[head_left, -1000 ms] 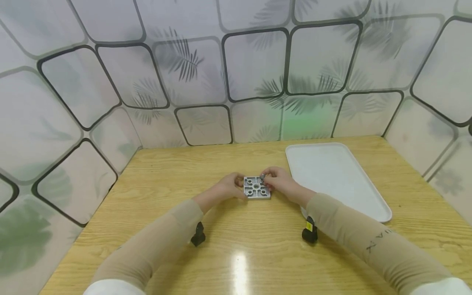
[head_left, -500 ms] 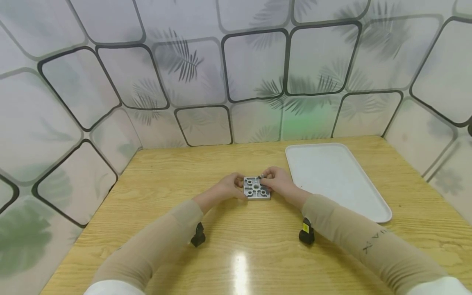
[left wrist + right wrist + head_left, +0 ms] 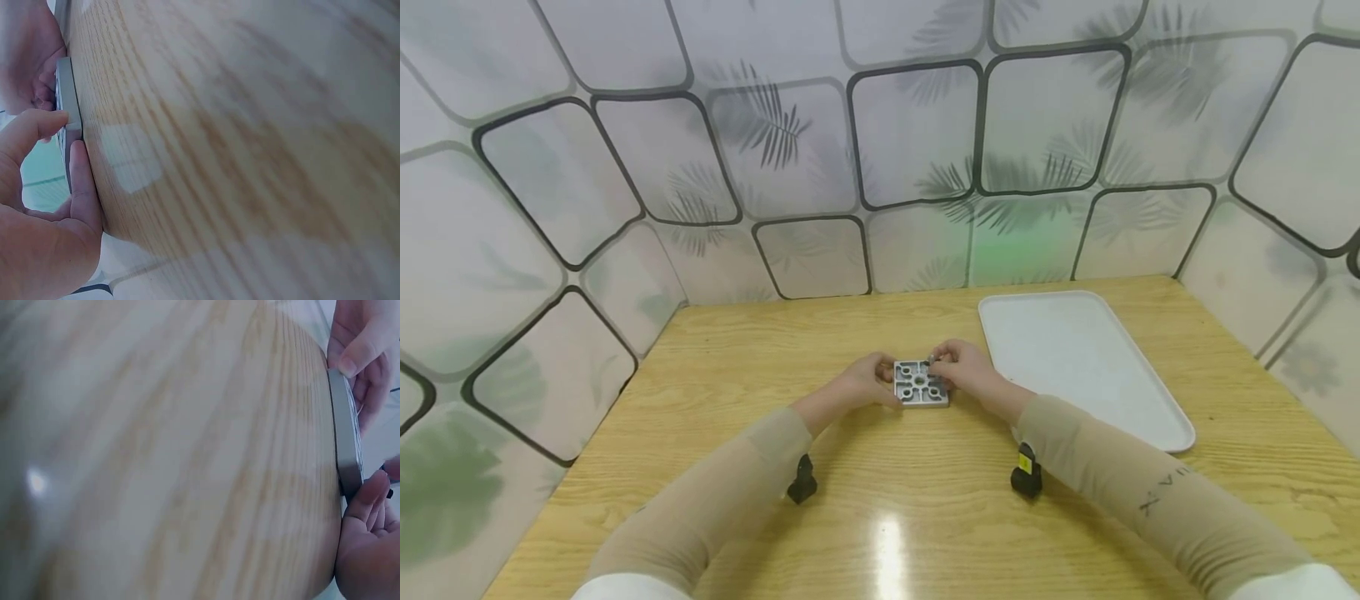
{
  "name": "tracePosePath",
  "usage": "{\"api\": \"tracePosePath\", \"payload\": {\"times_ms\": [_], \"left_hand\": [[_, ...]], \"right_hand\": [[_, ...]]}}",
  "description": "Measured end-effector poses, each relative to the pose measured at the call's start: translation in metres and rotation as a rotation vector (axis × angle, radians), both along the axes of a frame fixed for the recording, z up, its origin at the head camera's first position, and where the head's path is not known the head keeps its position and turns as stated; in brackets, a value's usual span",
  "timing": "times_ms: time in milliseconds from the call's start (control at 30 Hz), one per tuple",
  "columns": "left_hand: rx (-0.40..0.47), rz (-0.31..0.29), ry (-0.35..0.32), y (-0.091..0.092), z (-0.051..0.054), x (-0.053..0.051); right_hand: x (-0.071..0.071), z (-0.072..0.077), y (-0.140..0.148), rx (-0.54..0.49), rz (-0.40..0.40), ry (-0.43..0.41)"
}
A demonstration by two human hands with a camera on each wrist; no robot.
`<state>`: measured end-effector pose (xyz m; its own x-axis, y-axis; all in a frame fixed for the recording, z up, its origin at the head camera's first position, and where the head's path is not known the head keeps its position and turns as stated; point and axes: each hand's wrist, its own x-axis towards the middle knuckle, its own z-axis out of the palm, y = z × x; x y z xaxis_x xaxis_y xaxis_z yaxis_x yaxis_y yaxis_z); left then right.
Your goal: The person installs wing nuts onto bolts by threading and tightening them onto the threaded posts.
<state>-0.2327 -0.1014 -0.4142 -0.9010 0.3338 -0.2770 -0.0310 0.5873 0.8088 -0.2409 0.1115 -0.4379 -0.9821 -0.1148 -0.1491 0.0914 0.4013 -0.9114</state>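
Note:
A square silver metal plate (image 3: pixel 920 388) with a central hole and ringed corner holes lies flat on the wooden table. My left hand (image 3: pixel 867 382) grips its left side, with the thumb (image 3: pixel 53 122) on the near corner and other fingers at the edge. At the far right corner, my right hand (image 3: pixel 967 368) pinches a small dark screw-like piece (image 3: pixel 390 494) just over the plate. Its fingers cover most of this piece and that corner hole. In the right wrist view, a right fingertip is against the plate's edge (image 3: pixel 345 425).
A white rectangular tray (image 3: pixel 1082 367) lies to the right, partly behind the right forearm. Black wrist cameras (image 3: pixel 1027 473) hang below both sleeves. A patterned curtain (image 3: pixel 820 167) rises behind the table (image 3: pixel 820 333).
The small piece stood more upright one second ago and now leans, mostly hidden by the right fingers. My right wrist has shifted slightly left. My left hand and the plate stay in place.

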Motion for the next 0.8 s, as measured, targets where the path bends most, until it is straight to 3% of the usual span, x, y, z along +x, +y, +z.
{"api": "tracePosePath", "payload": {"times_ms": [200,800], "left_hand": [[-0.001,0.001,0.008,-0.001,-0.0012,-0.0003],[-0.013,-0.002,0.008,-0.0016,-0.0011,-0.0005]], "right_hand": [[-0.0003,0.001,0.0039,-0.153,0.018,-0.05],[-0.0034,-0.0034,0.0094,-0.161,0.099,-0.033]]}}
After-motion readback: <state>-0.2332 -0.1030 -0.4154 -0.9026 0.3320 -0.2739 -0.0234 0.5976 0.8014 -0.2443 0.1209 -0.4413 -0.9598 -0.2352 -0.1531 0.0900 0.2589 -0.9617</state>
